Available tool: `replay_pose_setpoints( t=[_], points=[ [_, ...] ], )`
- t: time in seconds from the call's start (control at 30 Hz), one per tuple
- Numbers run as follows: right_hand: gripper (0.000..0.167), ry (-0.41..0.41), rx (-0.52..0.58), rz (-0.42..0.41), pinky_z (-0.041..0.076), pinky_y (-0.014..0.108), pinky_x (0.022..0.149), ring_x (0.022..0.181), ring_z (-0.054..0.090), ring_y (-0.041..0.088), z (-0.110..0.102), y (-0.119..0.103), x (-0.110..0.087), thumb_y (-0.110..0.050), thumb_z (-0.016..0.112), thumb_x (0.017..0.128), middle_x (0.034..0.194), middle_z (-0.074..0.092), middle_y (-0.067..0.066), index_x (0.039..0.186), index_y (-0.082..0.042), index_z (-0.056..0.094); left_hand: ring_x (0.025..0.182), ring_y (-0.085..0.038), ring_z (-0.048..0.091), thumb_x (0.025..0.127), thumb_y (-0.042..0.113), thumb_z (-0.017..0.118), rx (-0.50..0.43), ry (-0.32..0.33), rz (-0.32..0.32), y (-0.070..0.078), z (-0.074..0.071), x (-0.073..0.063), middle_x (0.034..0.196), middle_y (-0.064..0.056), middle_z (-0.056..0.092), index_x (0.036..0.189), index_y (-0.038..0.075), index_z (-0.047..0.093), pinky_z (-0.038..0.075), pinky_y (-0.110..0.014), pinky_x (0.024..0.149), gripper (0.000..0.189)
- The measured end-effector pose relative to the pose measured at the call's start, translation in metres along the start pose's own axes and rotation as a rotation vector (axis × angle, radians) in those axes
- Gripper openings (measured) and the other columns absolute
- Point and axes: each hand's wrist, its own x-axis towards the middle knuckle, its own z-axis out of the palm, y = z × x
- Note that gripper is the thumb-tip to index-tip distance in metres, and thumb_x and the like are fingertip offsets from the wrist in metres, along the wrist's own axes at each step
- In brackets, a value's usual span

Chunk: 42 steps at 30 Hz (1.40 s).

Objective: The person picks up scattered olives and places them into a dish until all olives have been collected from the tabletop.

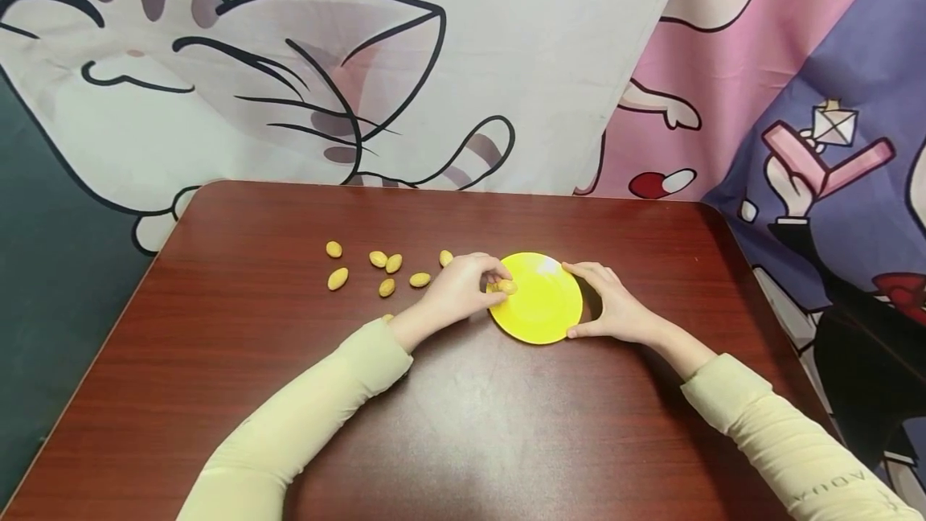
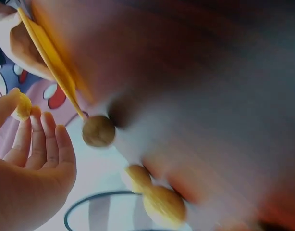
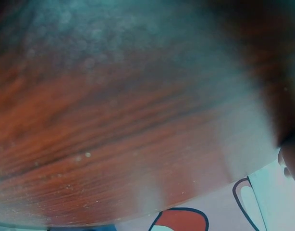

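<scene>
My left hand [image 1: 463, 284] pinches a small yellow lemon-shaped fruit [image 1: 508, 286] between thumb and fingertips over the near-left rim of a yellow plate [image 1: 538, 308]. In the left wrist view, that fruit [image 2: 23, 108] shows at the fingertips, apart from the plate's edge [image 2: 51, 60]. Around the plate's right rim, my right hand [image 1: 615, 308] steadies it with thumb in front and fingers behind. Several like fruits [image 1: 338, 278] lie scattered on the table to the left, some partly hidden by my left hand and forearm.
The brown wooden table [image 1: 463, 432] reaches back to a curtain [image 1: 550, 47] printed with cartoon cats. A dark patterned cloth [image 1: 817, 207] hangs beyond its right edge. The right wrist view mostly holds blurred tabletop [image 3: 114, 130].
</scene>
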Motion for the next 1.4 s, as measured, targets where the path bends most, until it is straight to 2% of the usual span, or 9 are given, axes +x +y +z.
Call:
replay_pose_setpoints(
  t=[0.3, 0.53, 0.97, 1.13, 1.23, 1.4],
  points=[
    [0.109, -0.008, -0.001, -0.009, 0.037, 0.065, 0.109, 0.137, 0.038, 0.042, -0.003, 0.0, -0.002, -0.028, 0.099, 0.069, 0.148, 0.048, 0.022, 0.158, -0.001, 0.043, 0.096, -0.017, 0.07, 0.09, 0.017, 0.087, 0.084, -0.065, 0.0, 0.018, 0.026, 0.024, 0.103, -0.002, 0.078, 0.108, 0.012, 0.08, 0.057, -0.028, 0.089, 0.02],
    [0.108, -0.002, -0.007, -0.033, 0.037, 0.064, 0.107, 0.136, 0.039, 0.043, -0.005, 0.0, -0.002, -0.028, 0.1, 0.069, 0.147, 0.049, 0.022, 0.157, 0.0, 0.044, 0.097, -0.016, 0.07, 0.091, 0.02, 0.087, 0.136, -0.088, -0.006, 0.027, 0.036, 0.035, 0.102, 0.0, 0.079, 0.108, 0.013, 0.079, 0.057, -0.027, 0.09, 0.02],
    [0.109, 0.001, -0.003, -0.032, 0.036, 0.063, 0.108, 0.136, 0.04, 0.043, -0.003, -0.001, 0.0, -0.029, 0.101, 0.068, 0.147, 0.05, 0.022, 0.156, 0.0, 0.045, 0.101, -0.014, 0.07, 0.092, 0.02, 0.085, 0.274, -0.128, -0.066, 0.024, 0.042, 0.039, 0.103, 0.004, 0.078, 0.106, 0.016, 0.079, 0.056, -0.03, 0.095, 0.016],
    [0.11, 0.006, -0.003, -0.034, 0.036, 0.063, 0.108, 0.136, 0.04, 0.043, -0.002, 0.0, 0.001, -0.029, 0.101, 0.067, 0.147, 0.05, 0.022, 0.156, 0.0, 0.044, 0.102, -0.015, 0.069, 0.092, 0.019, 0.084, 0.312, -0.14, -0.065, 0.025, 0.041, 0.039, 0.103, 0.004, 0.078, 0.106, 0.017, 0.08, 0.056, -0.03, 0.094, 0.015],
    [0.109, 0.012, -0.004, -0.039, 0.036, 0.063, 0.108, 0.136, 0.04, 0.042, -0.001, 0.0, 0.001, -0.028, 0.101, 0.067, 0.147, 0.05, 0.022, 0.156, 0.0, 0.045, 0.104, -0.016, 0.069, 0.092, 0.019, 0.084, 0.32, -0.144, -0.058, 0.025, 0.041, 0.038, 0.105, 0.003, 0.078, 0.108, 0.016, 0.079, 0.056, -0.03, 0.096, 0.016],
    [0.109, 0.012, 0.004, -0.032, 0.036, 0.063, 0.109, 0.136, 0.04, 0.042, 0.001, 0.002, 0.001, -0.027, 0.101, 0.067, 0.147, 0.05, 0.023, 0.156, 0.001, 0.044, 0.109, -0.018, 0.069, 0.092, 0.021, 0.084, 0.28, -0.132, -0.04, 0.024, 0.038, 0.036, 0.111, -0.001, 0.078, 0.113, 0.013, 0.079, 0.056, -0.032, 0.101, 0.023]
  ],
)
